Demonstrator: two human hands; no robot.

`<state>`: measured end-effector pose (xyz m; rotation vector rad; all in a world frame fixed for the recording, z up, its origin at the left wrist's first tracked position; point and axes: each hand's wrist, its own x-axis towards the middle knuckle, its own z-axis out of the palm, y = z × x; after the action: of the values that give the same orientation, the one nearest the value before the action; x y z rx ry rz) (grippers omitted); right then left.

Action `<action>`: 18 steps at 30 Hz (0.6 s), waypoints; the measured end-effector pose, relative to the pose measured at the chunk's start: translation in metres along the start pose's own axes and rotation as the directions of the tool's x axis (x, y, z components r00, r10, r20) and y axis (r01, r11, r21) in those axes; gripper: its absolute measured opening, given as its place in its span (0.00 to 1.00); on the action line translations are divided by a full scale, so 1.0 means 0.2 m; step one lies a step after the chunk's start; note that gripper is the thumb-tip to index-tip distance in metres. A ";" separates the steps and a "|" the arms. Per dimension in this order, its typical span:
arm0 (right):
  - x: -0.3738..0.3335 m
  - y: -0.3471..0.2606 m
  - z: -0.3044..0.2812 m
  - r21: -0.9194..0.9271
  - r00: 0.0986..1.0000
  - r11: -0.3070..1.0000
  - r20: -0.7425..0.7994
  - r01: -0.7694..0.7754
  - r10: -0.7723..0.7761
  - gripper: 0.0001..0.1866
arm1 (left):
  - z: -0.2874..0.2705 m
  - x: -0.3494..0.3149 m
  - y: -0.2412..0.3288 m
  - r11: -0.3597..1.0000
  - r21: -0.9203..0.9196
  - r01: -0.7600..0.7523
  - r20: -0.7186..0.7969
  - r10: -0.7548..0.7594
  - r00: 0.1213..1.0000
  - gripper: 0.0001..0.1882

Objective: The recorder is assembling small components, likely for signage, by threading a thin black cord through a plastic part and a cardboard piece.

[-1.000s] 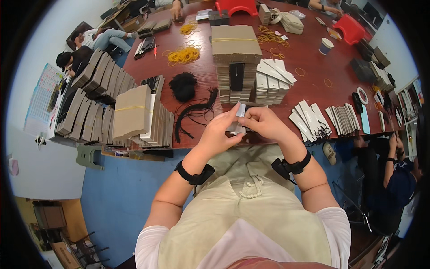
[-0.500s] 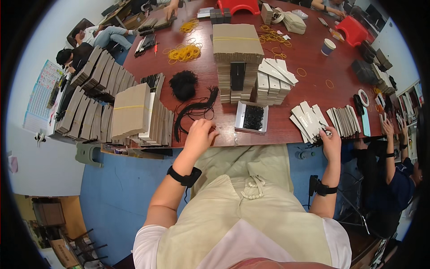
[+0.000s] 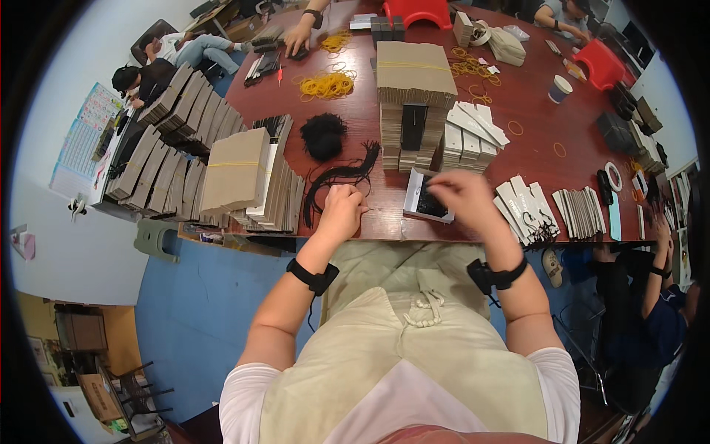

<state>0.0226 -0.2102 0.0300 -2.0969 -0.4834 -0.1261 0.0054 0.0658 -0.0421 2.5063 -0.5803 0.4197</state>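
My left hand [image 3: 342,212] rests at the table's near edge, fingers curled into a pinch. What they hold, if anything, is too small to make out. Just beyond it lies a bundle of black cords [image 3: 347,174], with a round black clump of cord [image 3: 323,136] farther back. Over a small white open box [image 3: 412,194] hangs my right hand [image 3: 466,198], fingertips pinched at the small black pieces [image 3: 427,207] inside; its grip is partly hidden. To its right, fanned white tags [image 3: 523,207] with black strings lie beside a row of upright tags [image 3: 579,212].
Tall stacks of brown card [image 3: 416,70] stand behind the box, next to stacked white tags [image 3: 470,140]. More banded card stacks [image 3: 235,170] fill the left side. Yellow rubber bands [image 3: 325,85], a paper cup [image 3: 560,90] and red stools [image 3: 603,63] lie farther back. Other people sit around.
My right hand has moved left from the fanned tags to the small box, leaving the tags on the table. My left hand stays near the table edge. The view has shifted slightly.
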 end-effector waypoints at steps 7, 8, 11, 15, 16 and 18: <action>0.08 0.00 0.38 0.170 0.974 0.984 0.209 0.055 -0.090 0.16 | -0.06 0.05 0.14 0.950 -0.292 0.112 -0.067 -0.137 0.988 0.04; 0.09 0.02 0.40 0.217 0.977 0.976 0.203 0.024 -0.069 0.14 | -0.07 0.06 0.15 0.933 -0.339 0.122 -0.067 -0.153 0.986 0.03; 0.12 0.01 0.39 0.292 0.979 0.956 0.202 -0.027 -0.034 0.10 | -0.06 0.06 0.16 0.899 -0.420 0.127 -0.084 -0.178 0.981 0.05; 0.12 -0.06 0.35 0.277 0.993 0.954 -0.049 0.114 -0.104 0.07 | -0.01 0.02 0.10 0.891 -0.373 0.257 -0.117 -0.321 0.940 0.08; 0.12 -0.08 0.35 0.186 0.964 0.951 -0.147 0.247 -0.221 0.05 | 0.00 0.01 0.07 0.696 -0.621 0.361 0.110 -0.379 0.919 0.12; 0.10 -0.13 0.34 0.192 0.925 0.904 -0.089 0.381 -0.370 0.05 | -0.01 0.03 0.09 0.195 -0.807 0.558 0.483 -0.325 0.813 0.20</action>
<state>0.0249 -0.1361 0.0190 -1.7729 -0.8327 -0.3376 0.0015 0.0511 -0.0311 1.3962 -0.0269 -0.3801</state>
